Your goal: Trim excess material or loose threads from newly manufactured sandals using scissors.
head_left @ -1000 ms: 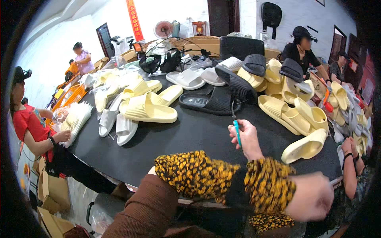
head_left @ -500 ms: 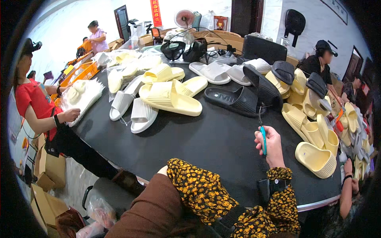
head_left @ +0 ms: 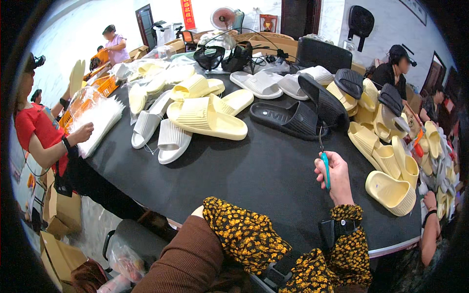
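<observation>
My right hand [head_left: 335, 176] is closed around a slim tool with a teal handle [head_left: 326, 170] and a thin metal tip; its exact kind is unclear. The tip points up at a pair of black slippers [head_left: 281, 119], tied together near their heels by a thin loop. One black slipper lies flat, and its mate [head_left: 325, 100] leans upright beside it. Only a small part of my left hand [head_left: 198, 211] shows past its flowered sleeve, beside my brown-clad knee; its fingers are hidden.
Cream slippers [head_left: 207, 118] and grey-white slippers [head_left: 174, 141] lie left on the black table [head_left: 220, 180]. More cream slippers [head_left: 391, 193] are piled right. A co-worker in a red shirt [head_left: 36, 127] handles plastic bags [head_left: 100, 124] at left. Another person's arm [head_left: 430, 229] reaches in at right.
The view has shifted slightly. The co-worker at left has raised a pair of cream soles or slippers above the bags. My right hand keeps its hold on the teal tool near the black slippers.
</observation>
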The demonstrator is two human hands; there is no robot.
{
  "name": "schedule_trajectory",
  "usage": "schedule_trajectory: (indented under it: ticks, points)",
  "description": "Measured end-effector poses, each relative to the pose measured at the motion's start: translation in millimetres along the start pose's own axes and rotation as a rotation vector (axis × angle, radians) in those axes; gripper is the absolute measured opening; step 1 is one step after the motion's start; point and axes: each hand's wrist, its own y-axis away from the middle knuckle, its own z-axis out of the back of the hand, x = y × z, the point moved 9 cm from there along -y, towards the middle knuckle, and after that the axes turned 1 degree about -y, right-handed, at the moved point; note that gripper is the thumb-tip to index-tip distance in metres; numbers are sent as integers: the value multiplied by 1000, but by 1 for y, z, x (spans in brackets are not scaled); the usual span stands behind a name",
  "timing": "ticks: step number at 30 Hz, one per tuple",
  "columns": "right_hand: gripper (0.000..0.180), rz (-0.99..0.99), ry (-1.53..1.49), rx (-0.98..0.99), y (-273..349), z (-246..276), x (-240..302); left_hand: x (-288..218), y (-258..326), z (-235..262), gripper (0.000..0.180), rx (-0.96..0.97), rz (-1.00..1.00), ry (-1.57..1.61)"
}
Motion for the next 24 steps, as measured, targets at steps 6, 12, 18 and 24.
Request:
schedule_trajectory:
  ticks: [6, 12, 18, 24]
  points:
    - [32, -12, 26, 3, 3, 2, 4, -4, 8, -6, 29, 6, 26, -20]
    - [33, -13, 54, -10, 3, 5, 3, 3, 8, -9, 29, 14, 43, -49]
    - [48, -14, 27, 8, -1, 4, -2, -5, 20, -10, 28, 22, 65, -70]
    - [36, -16, 47, 13, 2, 5, 1, -10, 25, 3, 25, -26, 133, -226]
